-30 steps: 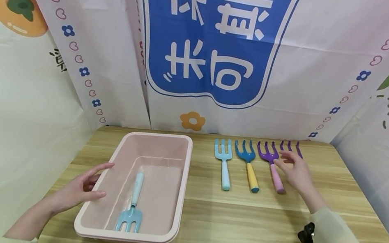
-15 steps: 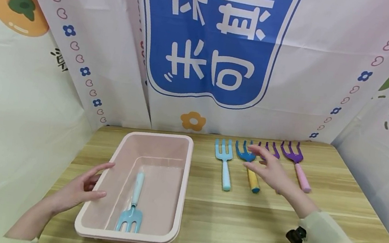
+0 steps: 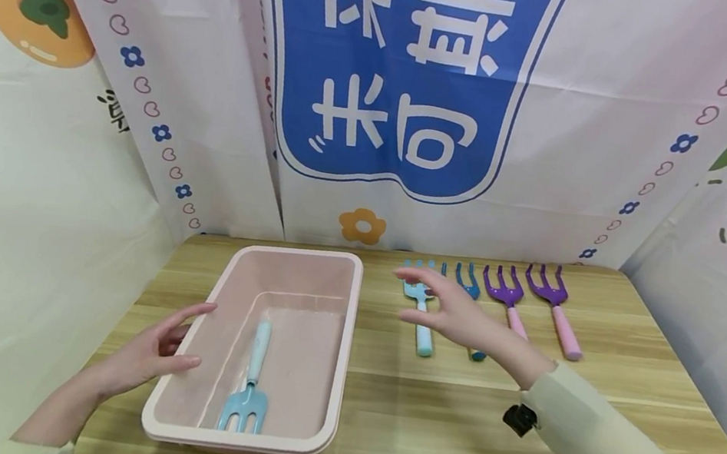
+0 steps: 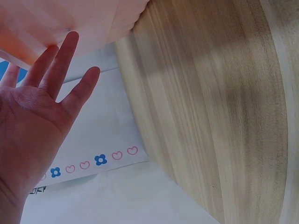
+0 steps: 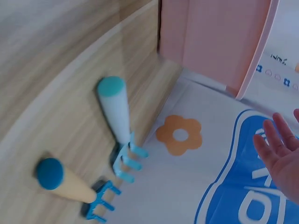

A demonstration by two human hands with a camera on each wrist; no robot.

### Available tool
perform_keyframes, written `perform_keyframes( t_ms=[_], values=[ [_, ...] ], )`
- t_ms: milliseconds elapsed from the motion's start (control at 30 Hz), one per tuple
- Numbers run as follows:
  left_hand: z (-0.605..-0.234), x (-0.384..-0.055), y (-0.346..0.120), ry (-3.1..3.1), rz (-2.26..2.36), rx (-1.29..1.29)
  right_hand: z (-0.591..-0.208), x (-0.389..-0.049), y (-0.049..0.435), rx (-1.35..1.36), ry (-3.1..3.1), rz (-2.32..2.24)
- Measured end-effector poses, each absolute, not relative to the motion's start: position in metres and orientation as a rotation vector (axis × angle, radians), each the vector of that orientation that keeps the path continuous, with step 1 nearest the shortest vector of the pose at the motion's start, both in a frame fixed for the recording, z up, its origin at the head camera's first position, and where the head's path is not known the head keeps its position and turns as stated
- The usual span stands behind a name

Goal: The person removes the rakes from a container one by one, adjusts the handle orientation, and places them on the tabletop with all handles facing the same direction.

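Observation:
A pink plastic bin (image 3: 319,345) stands at the left of the table, and a light blue hand fork (image 3: 255,367) lies inside it. My left hand (image 3: 145,351) is at the bin's left side; in the left wrist view its fingers (image 4: 65,56) spread against the outer wall. My right hand (image 3: 452,313) hovers over another light blue fork (image 3: 423,338), thumb and fingers apart with nothing between them. It partly hides that fork and a dark blue rake with a yellow handle (image 5: 70,185), whose whole length shows in the right wrist view.
Two purple rakes with pink handles, one nearer (image 3: 504,293) and one farther right (image 3: 562,325), continue the row along the back of the wooden table (image 3: 418,436). A printed cloth (image 3: 553,168) hangs behind the table and at both sides.
My right hand has moved left, from above the purple rakes, past the dark blue one, to above the light blue fork. My left hand has stayed at the bin.

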State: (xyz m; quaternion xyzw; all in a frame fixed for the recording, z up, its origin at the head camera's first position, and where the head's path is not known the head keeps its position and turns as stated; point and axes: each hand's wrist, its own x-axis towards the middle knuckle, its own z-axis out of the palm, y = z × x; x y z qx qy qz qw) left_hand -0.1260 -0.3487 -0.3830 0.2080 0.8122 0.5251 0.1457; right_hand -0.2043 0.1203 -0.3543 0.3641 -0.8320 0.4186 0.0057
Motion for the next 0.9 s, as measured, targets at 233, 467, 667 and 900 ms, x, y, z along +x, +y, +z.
perform_keyframes(
  t_ms=[233, 467, 667, 900],
  values=[
    [-0.385, -0.126, -0.350, 2.323, 1.522, 0.608, -0.337, -0.213, 0.085, 1.308, -2.649, 1.209],
    [-0.386, -0.125, -0.351, 2.316, 1.529, 0.604, -0.324, -0.222, 0.044, 1.448, -2.730, 1.078],
    [-0.386, -0.125, -0.350, 2.302, 1.544, 0.598, -0.327, -0.229, 0.011, 1.552, -2.773, 0.967],
    [-0.383, -0.126, -0.349, 2.308, 1.543, 0.640, -0.343, -0.234, -0.020, 1.659, -2.807, 0.866]
  ],
)
